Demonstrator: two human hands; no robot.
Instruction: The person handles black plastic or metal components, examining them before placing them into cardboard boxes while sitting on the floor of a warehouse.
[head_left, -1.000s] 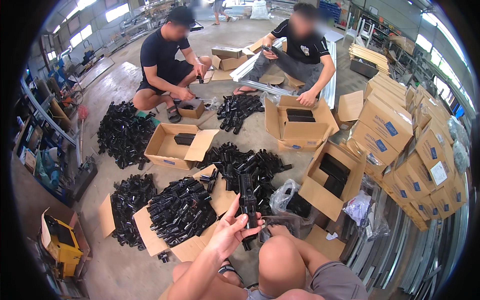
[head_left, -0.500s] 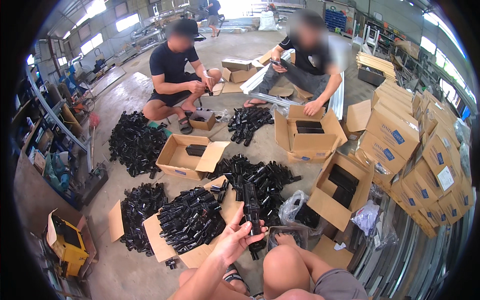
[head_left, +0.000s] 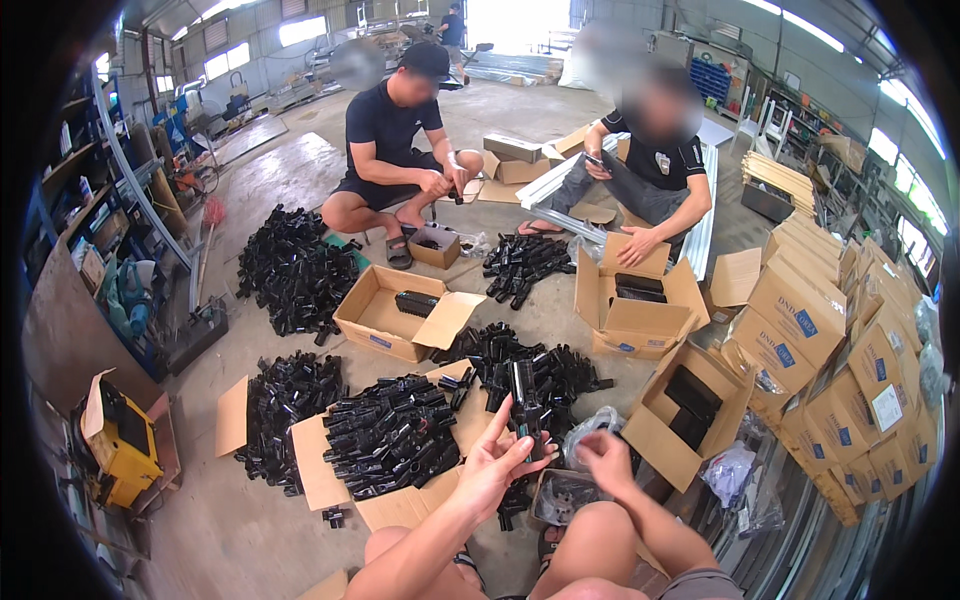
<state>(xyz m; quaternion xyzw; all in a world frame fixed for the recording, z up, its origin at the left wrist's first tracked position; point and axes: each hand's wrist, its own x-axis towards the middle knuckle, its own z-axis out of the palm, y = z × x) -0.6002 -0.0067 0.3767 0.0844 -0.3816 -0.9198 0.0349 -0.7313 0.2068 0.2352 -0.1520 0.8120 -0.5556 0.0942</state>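
Left hand: our left hand (head_left: pixel 497 462) is raised above our knees, fingers spread and only lightly curled, fingertips against the lower end of a black plastic part (head_left: pixel 524 400) that stands upright.
Right hand: our right hand (head_left: pixel 603 458) sits just beside it, fingers bent down over a small open box (head_left: pixel 562 497) between our legs; we cannot tell whether it has hold of anything.
Where the part is: in front of our chest, above the small box and before the big heap of black parts (head_left: pixel 535 372).
Doing it well: we judge the grip is loose, so we should close the thumb and fingers round the part before turning it, and keep it over the box in case it slips.
Surface: a bare concrete floor (head_left: pixel 250 520), with flattened cardboard (head_left: pixel 330 480) under another pile of parts.
Room: an open workshop; two people sit opposite among open cardboard boxes (head_left: pixel 400 320), stacked cartons (head_left: pixel 850 380) on the right, shelving on the left, a yellow machine (head_left: pixel 120 440).
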